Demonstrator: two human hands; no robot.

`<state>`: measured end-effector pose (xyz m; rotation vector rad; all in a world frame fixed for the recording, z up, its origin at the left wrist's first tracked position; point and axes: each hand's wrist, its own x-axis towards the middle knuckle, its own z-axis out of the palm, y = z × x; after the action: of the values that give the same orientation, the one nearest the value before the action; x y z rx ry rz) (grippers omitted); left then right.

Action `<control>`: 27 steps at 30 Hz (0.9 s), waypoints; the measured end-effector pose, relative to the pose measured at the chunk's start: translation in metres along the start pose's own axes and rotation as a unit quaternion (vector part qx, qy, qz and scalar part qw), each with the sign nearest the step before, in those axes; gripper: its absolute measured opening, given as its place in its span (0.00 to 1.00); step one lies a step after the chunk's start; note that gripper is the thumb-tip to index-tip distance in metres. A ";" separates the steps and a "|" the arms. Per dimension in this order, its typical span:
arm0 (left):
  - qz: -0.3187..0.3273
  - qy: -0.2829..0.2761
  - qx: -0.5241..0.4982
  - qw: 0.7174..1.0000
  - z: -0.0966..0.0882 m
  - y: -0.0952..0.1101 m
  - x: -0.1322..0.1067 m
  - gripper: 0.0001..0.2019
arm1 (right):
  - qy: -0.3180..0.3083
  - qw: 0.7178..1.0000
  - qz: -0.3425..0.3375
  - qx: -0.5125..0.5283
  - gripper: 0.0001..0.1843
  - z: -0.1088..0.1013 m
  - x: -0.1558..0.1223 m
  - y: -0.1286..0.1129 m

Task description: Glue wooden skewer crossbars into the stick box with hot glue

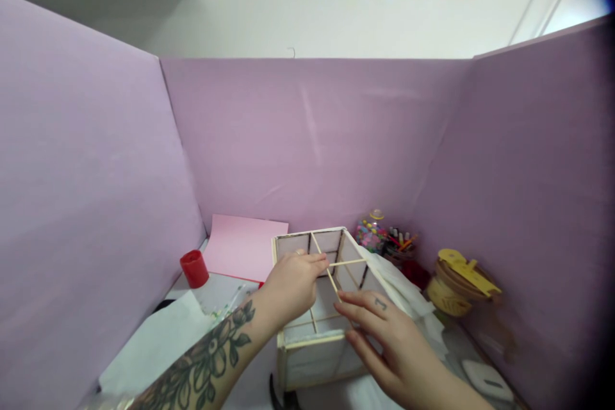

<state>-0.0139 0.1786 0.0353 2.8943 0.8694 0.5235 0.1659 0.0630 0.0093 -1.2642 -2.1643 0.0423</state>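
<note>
A box-shaped frame [317, 359] of pale wooden strips with whitish translucent walls stands in the middle, its top side open. Thin wooden sticks [348, 262] cross over its opening. My left hand [294, 282] reaches over the left side with curled fingers, its fingertips closed at the stick crossing. My right hand [384, 336] is over the near right corner, fingers stretched and slightly apart. Its fingertips touch the near end of the slanting stick [332, 282]. The thumbs of both hands are hidden.
Left are a red roll [195, 269], pink sheet [247, 246] and white paper [154, 346]. White cloth-like material [408, 288] lies along the box's right side. Behind it stand a jar of colourful beads [371, 234], pens [401, 240] and a yellow-topped pot [454, 288]. Purple panels [312, 141] enclose the table.
</note>
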 end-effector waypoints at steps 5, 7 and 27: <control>-0.018 -0.015 -0.016 1.000 0.001 -0.004 0.003 0.27 | 0.051 0.997 0.001 0.052 0.17 -0.007 0.000 0.005; -0.014 -0.018 -0.013 1.000 0.001 -0.005 0.005 0.28 | 0.106 0.991 0.019 0.078 0.16 -0.012 0.000 0.009; 0.003 0.030 0.013 0.999 0.006 -0.012 0.006 0.27 | 0.107 0.993 0.032 -0.049 0.18 -0.031 -0.051 -0.002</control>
<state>-0.0130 0.1921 0.0298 2.9183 0.8828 0.6078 0.1987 0.0126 0.0097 -1.3280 -1.9629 -0.1686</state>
